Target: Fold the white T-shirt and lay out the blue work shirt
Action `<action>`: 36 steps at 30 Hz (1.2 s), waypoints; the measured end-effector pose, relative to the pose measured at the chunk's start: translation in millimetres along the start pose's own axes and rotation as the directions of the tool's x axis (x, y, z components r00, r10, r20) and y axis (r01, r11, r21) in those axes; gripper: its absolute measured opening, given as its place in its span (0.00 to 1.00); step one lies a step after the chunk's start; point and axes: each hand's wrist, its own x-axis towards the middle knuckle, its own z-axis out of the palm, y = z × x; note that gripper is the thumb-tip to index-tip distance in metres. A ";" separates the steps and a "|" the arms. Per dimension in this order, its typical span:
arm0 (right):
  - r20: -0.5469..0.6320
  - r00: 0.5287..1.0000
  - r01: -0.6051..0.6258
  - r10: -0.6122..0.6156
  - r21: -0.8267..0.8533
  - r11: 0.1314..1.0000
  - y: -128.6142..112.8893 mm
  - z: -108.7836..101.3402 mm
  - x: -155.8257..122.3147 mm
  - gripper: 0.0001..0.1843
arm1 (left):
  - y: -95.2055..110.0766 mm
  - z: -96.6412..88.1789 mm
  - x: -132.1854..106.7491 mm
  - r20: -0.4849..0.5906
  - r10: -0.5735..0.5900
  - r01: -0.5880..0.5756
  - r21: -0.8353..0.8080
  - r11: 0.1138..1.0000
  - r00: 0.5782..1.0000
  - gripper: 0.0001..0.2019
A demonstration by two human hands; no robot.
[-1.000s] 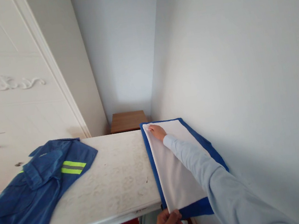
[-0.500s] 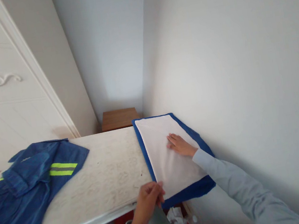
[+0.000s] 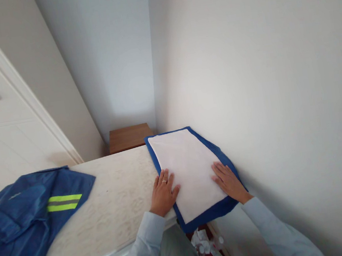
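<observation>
Your left hand (image 3: 164, 193) is now spreading flat on the left edge, off the near corner; your right hand (image 3: 230, 182) is resting nearer the right edge. Both are lying flat, gripping nothing. Between them, the smooth white fabric panel (image 3: 190, 168) is running lengthwise near to far, atop blue cloth (image 3: 211, 213) on the scuffed white table's (image 3: 121, 205) right end.

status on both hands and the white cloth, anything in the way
Left hand open at left edge of white cloth. Right hand open at right edge. White cloth over blue fabric. Only hands on top.
</observation>
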 end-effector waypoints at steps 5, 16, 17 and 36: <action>0.026 0.999 -0.034 0.033 0.010 0.999 -3.4 -9.2 10.5 0.28 | 1.8 0.1 -5.6 0.015 0.004 -0.004 0.036 0.999 1.000 0.25; 0.178 0.918 0.273 -0.355 0.366 0.890 -111.5 -13.9 187.1 0.29 | 7.0 -5.1 -5.8 0.009 -0.024 0.024 -0.031 0.999 1.000 0.25; 0.190 0.918 0.270 -0.348 0.343 0.900 -123.1 -7.7 208.9 0.29 | 6.8 -4.8 -6.1 0.004 -0.026 0.026 -0.043 0.999 1.000 0.25; 0.199 0.940 0.255 -0.278 0.132 0.958 -169.7 73.1 327.1 0.30 | 8.9 -0.7 -7.9 -0.002 -0.031 0.031 -0.091 0.995 1.000 0.27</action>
